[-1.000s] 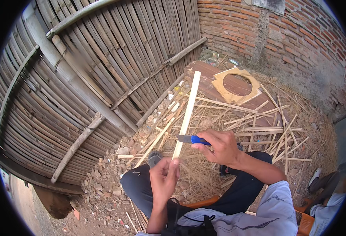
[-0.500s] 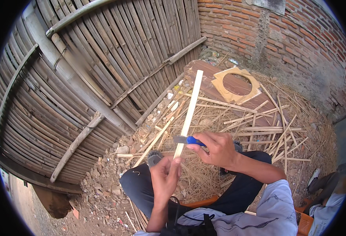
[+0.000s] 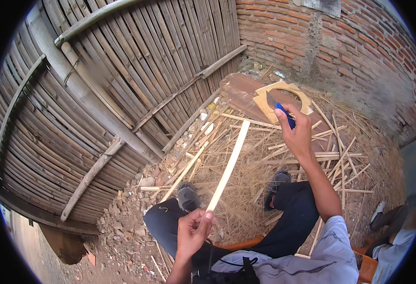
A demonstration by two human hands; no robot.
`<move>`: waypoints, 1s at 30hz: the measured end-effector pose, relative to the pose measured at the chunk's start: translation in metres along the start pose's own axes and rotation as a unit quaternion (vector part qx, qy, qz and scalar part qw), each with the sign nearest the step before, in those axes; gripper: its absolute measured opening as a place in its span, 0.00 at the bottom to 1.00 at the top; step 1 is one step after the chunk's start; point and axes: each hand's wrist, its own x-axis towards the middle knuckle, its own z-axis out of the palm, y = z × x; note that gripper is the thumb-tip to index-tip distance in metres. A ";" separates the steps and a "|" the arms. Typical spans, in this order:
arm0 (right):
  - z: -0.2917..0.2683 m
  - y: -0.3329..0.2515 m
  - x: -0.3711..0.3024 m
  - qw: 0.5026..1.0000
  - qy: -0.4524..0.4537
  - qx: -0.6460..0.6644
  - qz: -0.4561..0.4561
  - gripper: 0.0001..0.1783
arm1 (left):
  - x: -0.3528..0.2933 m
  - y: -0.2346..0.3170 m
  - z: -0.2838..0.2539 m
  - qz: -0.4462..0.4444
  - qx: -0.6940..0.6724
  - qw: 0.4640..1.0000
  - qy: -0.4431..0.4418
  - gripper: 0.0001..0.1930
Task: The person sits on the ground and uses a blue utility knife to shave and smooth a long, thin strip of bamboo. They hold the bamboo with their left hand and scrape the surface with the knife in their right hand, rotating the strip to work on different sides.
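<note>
The left hand (image 3: 191, 232) has its grip clamped on the near end of a long pale bamboo slat (image 3: 227, 165), thumb on top and fingers curled under. From that grip the slat runs away and up to the right, its far end reaching out over the litter of bamboo strips (image 3: 331, 156) on the ground, apparently unsupported beyond the hand. The right hand (image 3: 297, 132) is raised well beyond and to the right of the left grip, closed around the blue handle of a knife (image 3: 280, 110), whose blade points up and away; the knife is clear of the slat.

The slat looks thin, narrow and dry, so it is probably light and springy rather than rigid: held at one end it would likely sag or whip at the free tip, and a hold nearer the middle would steady it. Its freshly split faces look smooth but the edges may be sharp and splintery, so the flat sides seem the safer place for fingers. It should bend some way before cracking along the grain.

Beyond the far end lie a wooden board (image 3: 238, 90) and a pale frame with a round hole (image 3: 283, 92), with a bamboo fence (image 3: 122, 71) to the left and a brick wall (image 3: 350, 42) behind
</note>
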 end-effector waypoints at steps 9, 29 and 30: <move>0.040 -0.056 -0.075 0.961 -0.168 0.109 -0.189 0.17 | 0.043 0.009 0.009 0.052 -0.022 0.998 -0.004 0.18; 0.043 -0.075 -0.100 0.950 -0.211 0.077 -0.216 0.14 | 0.053 0.017 0.028 0.210 0.235 0.948 0.034 0.17; 0.043 -0.076 -0.100 0.950 -0.216 0.075 -0.215 0.14 | 0.052 0.017 0.028 0.224 0.248 0.942 0.039 0.17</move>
